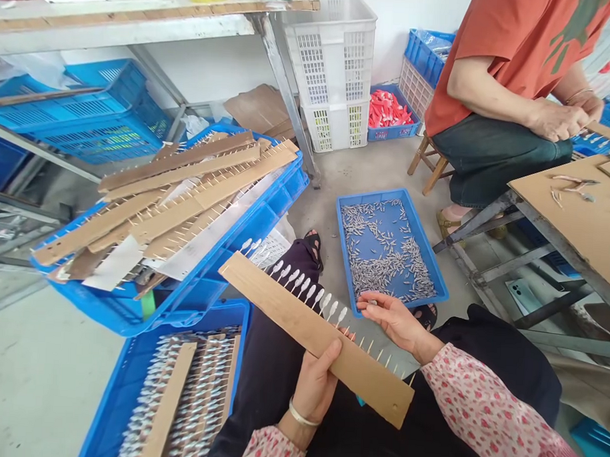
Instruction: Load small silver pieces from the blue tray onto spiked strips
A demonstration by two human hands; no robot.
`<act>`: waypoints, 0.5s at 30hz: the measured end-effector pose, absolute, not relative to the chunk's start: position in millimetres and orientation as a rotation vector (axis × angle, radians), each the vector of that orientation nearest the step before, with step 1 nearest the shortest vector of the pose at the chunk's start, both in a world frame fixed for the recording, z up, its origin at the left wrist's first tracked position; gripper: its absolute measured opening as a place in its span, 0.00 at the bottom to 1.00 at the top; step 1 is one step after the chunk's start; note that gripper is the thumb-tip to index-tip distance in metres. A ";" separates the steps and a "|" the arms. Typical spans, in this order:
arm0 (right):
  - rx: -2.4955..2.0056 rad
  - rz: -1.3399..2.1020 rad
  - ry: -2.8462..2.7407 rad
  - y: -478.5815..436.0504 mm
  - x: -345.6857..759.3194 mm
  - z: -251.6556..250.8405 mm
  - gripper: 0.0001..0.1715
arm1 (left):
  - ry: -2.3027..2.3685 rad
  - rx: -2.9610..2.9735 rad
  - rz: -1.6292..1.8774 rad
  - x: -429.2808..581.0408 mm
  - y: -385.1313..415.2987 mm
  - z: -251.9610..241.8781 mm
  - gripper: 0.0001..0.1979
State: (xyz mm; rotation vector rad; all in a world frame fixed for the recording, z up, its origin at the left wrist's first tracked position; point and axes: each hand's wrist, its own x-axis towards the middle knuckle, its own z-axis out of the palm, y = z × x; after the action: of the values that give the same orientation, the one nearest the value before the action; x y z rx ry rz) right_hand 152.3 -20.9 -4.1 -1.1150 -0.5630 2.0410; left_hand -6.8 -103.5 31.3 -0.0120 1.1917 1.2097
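Note:
My left hand (317,382) grips a long cardboard strip (301,325) near its lower right part, thumb on the front face. Thin wooden picks stick out along the strip's upper edge. Small whitish-grey leaf-shaped pieces (305,286) sit on the picks from the left end to the middle, while several picks (380,356) towards the right end are bare. My right hand (394,323) is just above those bare picks, its fingers pinched on a small grey piece, mostly hidden. Beyond it on the floor lies a blue tray (341,220) with many loose grey pieces.
At left, a blue crate (286,188) holds a pile of cardboard strips with picks. Below it, another blue crate (112,388) holds filled strips. A person (515,82) sits at right beside a low table (575,224). White crates (335,63) stand behind, near a metal table leg (284,88).

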 end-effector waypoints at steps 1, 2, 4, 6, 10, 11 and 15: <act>-1.097 2.048 -0.573 -21.0 152.4 -3.0 0.19 | 1.192 -0.014 1.211 -6.7 -103.3 31.5 0.19; -1.077 2.064 -0.590 -21.1 152.6 -2.2 0.19 | 1.194 -0.015 1.210 -6.7 -103.3 31.2 0.19; -1.041 2.087 -0.650 -21.6 153.7 -1.1 0.18 | 1.199 -0.011 1.206 -7.2 -103.6 29.6 0.19; -1.010 2.083 -0.748 -22.6 155.0 -0.1 0.16 | 1.198 -0.006 1.196 -8.1 -104.3 27.3 0.19; -0.971 2.133 -0.885 -25.6 154.3 2.5 0.14 | 1.183 0.010 1.201 -9.2 -105.5 23.9 0.19; -0.978 2.135 -0.882 -26.1 153.2 3.1 0.14 | 1.181 0.013 1.206 -9.1 -105.6 23.5 0.19; -1.073 2.057 -0.918 -25.9 147.0 4.6 0.14 | 1.164 0.016 1.212 -8.5 -105.6 23.1 0.17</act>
State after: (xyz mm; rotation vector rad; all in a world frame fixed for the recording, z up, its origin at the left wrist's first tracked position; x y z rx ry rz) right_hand 147.0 -25.9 4.6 -1.0732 -0.9178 2.0567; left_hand -8.5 -105.6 23.1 0.0156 1.1643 1.2115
